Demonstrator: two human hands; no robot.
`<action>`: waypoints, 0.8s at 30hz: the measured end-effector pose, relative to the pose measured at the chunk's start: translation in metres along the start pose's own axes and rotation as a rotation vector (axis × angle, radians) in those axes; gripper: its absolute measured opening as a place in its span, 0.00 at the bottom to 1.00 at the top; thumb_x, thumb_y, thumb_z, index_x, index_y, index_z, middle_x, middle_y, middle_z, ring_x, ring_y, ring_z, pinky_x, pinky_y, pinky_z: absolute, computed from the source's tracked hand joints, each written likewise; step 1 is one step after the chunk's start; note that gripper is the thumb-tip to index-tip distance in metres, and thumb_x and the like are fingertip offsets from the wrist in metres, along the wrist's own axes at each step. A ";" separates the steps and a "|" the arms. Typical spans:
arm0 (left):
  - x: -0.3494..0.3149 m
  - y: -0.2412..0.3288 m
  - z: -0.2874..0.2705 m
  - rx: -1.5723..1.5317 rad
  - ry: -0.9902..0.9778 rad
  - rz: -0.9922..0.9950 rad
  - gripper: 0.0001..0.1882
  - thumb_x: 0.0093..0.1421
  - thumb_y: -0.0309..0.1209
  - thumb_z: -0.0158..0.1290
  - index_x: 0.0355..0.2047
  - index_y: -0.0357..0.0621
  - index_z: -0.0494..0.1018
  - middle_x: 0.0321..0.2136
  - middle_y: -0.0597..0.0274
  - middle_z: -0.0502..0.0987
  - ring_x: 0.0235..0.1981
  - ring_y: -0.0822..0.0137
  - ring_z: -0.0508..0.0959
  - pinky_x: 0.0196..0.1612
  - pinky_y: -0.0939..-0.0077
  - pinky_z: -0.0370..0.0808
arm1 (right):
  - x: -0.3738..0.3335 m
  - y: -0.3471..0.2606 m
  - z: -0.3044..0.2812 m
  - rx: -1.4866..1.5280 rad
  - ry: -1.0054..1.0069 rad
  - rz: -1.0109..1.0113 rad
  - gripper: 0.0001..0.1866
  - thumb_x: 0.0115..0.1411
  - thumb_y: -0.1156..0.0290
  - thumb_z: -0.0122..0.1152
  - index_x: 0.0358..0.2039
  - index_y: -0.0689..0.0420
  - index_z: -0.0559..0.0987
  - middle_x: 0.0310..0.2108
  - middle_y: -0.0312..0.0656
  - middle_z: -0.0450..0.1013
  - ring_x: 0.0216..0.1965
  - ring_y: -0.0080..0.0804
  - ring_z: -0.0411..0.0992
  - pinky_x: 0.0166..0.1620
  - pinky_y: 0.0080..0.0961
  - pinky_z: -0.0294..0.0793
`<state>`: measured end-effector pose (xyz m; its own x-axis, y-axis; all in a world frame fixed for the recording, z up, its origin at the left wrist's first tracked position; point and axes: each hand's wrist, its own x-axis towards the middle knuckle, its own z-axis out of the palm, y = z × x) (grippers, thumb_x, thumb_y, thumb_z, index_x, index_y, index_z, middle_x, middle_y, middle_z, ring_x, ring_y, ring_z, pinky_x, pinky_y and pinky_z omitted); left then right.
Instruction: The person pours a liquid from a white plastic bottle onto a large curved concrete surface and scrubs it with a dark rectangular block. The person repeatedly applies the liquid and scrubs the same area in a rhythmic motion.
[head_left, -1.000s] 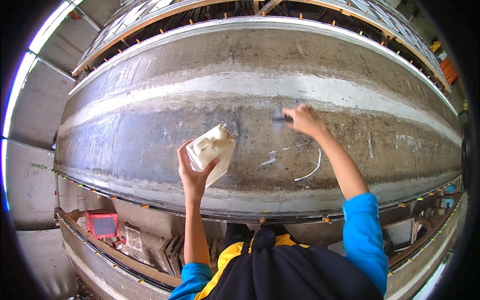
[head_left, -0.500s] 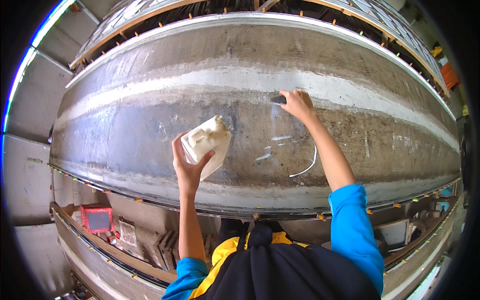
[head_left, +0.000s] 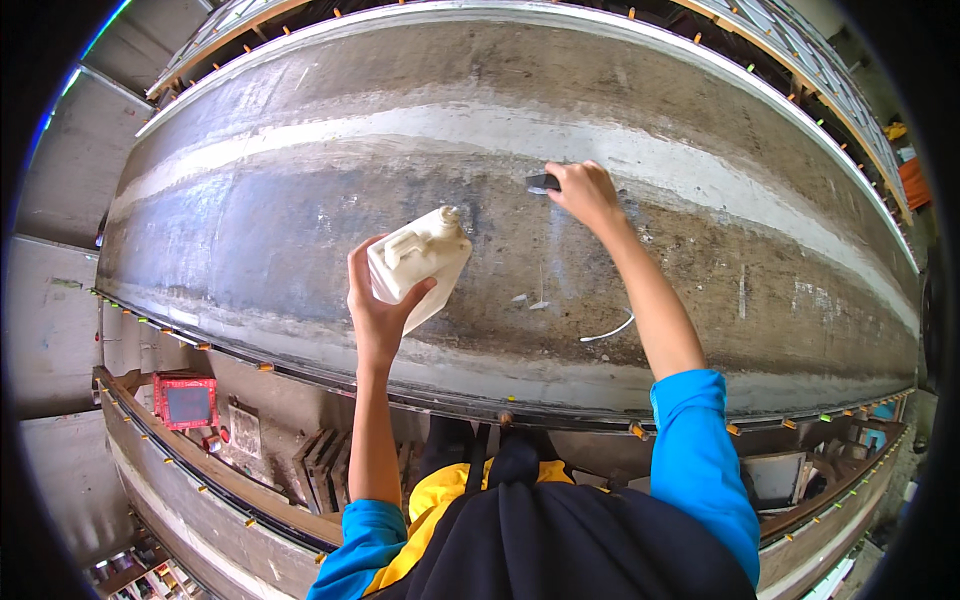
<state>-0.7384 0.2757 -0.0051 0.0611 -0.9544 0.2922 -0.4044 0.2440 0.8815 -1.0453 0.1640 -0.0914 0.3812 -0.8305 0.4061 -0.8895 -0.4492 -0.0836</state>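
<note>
My left hand is closed around an off-white plastic jug, tilted over the long table, its narrow neck pointing away from me. Fingers wrap its left side and the thumb presses its near face. Farther out and to the right, my right hand grips a small black scraper low against the tabletop; a pale edge shows under it, and the fingers partly hide it. Between the hands and nearer to me lie small white smears. A curved white line runs beside my right forearm.
A broad whitish band crosses the worn brown tabletop. Pegs stick up along the table's edges. Behind the far edge stands a rack of framed screens. Below the near edge are a red frame and boards.
My right hand with the scraper has moved slightly left. The white smears between the hands look smaller. The jug stays in my left hand, and the whole view has shifted a little.
</note>
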 end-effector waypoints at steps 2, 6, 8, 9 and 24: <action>-0.003 -0.007 -0.002 0.040 -0.007 0.017 0.37 0.39 0.33 0.68 0.48 0.41 0.63 0.42 0.56 0.71 0.45 0.62 0.71 0.49 0.67 0.67 | -0.010 -0.036 0.004 -0.067 -0.168 0.031 0.04 0.56 0.69 0.56 0.30 0.52 0.76 0.10 0.33 0.66 0.12 0.23 0.62 0.26 0.20 0.68; 0.000 -0.021 -0.017 -0.017 0.003 -0.007 0.37 0.39 0.33 0.68 0.49 0.41 0.63 0.42 0.56 0.71 0.45 0.62 0.71 0.49 0.67 0.67 | -0.096 -0.130 -0.031 0.064 -0.074 -0.208 0.06 0.46 0.77 0.61 0.26 0.53 0.78 0.20 0.37 0.75 0.22 0.22 0.72 0.30 0.21 0.71; 0.006 -0.023 -0.017 -0.032 -0.017 0.000 0.37 0.39 0.33 0.68 0.49 0.41 0.63 0.42 0.57 0.71 0.45 0.62 0.71 0.49 0.67 0.68 | -0.116 -0.138 -0.050 0.164 -0.155 -0.167 0.04 0.45 0.76 0.64 0.24 0.53 0.79 0.20 0.37 0.76 0.23 0.24 0.73 0.31 0.20 0.71; 0.009 -0.025 -0.019 -0.029 -0.025 0.014 0.37 0.39 0.33 0.68 0.49 0.41 0.63 0.42 0.57 0.71 0.45 0.62 0.71 0.49 0.67 0.68 | -0.113 -0.138 -0.050 0.177 -0.168 -0.173 0.03 0.46 0.75 0.64 0.22 0.53 0.79 0.18 0.35 0.75 0.22 0.25 0.72 0.31 0.20 0.71; 0.043 -0.042 -0.060 -0.197 -0.341 0.187 0.38 0.39 0.33 0.68 0.49 0.41 0.62 0.43 0.55 0.71 0.44 0.61 0.72 0.48 0.66 0.69 | -0.135 -0.174 -0.087 -0.055 -0.321 0.541 0.14 0.45 0.65 0.67 0.33 0.49 0.77 0.22 0.37 0.76 0.26 0.31 0.73 0.34 0.28 0.74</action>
<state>-0.6641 0.2348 -0.0069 -0.3146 -0.8850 0.3433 -0.1964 0.4145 0.8886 -0.9637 0.3828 -0.0527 -0.0776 -0.9967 0.0256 -0.9859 0.0729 -0.1503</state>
